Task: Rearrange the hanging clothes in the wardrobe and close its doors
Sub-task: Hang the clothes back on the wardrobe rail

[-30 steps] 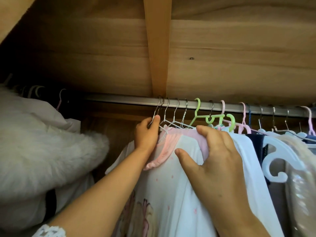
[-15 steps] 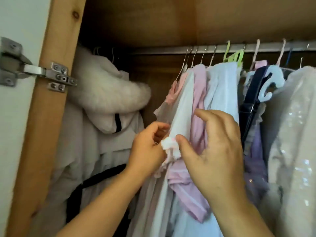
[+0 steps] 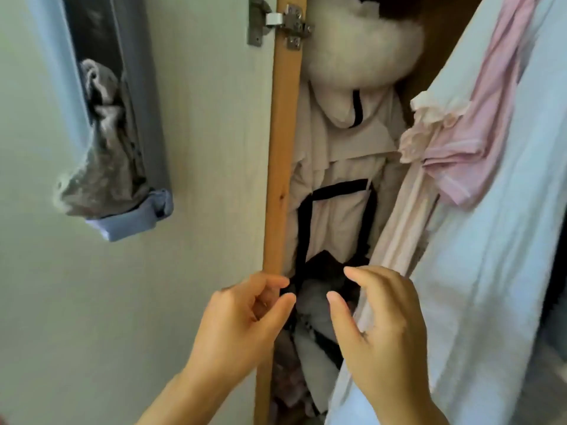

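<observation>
Open wardrobe door [image 3: 199, 148], far left, hinged to wooden frame post [image 3: 280, 179]. Left hand [image 3: 242, 320]: grip loosely curled, holding nothing, at the post's lower part. Cream garment with black straps [image 3: 337, 191]: hanging just behind both hands. Right hand [image 3: 377, 326]: fingers apart, empty, beside pale blue garment [image 3: 491, 240]; pink garment [image 3: 478, 124] above.

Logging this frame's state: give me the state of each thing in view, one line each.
left hand: fingers loosely curled, holding nothing
right hand: fingers loosely curled, holding nothing
wardrobe door: open
hinge: extended
cream garment with black trim: hanging
pink garment: hanging
white garment: hanging
</observation>
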Available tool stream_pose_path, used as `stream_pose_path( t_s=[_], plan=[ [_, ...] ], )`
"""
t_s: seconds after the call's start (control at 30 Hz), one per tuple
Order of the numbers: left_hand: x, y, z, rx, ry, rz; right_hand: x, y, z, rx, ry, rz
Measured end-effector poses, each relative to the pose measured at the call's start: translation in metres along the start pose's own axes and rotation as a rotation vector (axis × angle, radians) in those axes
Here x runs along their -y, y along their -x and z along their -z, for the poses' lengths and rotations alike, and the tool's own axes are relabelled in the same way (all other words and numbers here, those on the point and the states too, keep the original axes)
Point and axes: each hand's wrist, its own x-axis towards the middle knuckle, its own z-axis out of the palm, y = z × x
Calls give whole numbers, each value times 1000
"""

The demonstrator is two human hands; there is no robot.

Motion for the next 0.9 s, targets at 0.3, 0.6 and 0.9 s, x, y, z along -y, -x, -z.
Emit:
stream_pose_path(
  t_s=[0.3, 0.6, 0.9],
  plan=[
    [72, 146, 110, -119, -247, 296, 97, 107, -76, 385, -258, 60],
    [112, 288, 241, -323, -473, 614, 242, 194, -142, 639, -535, 249],
    [119, 428, 328, -575, -563, 959, 392, 276, -189, 984, -835, 503]
  ],
)
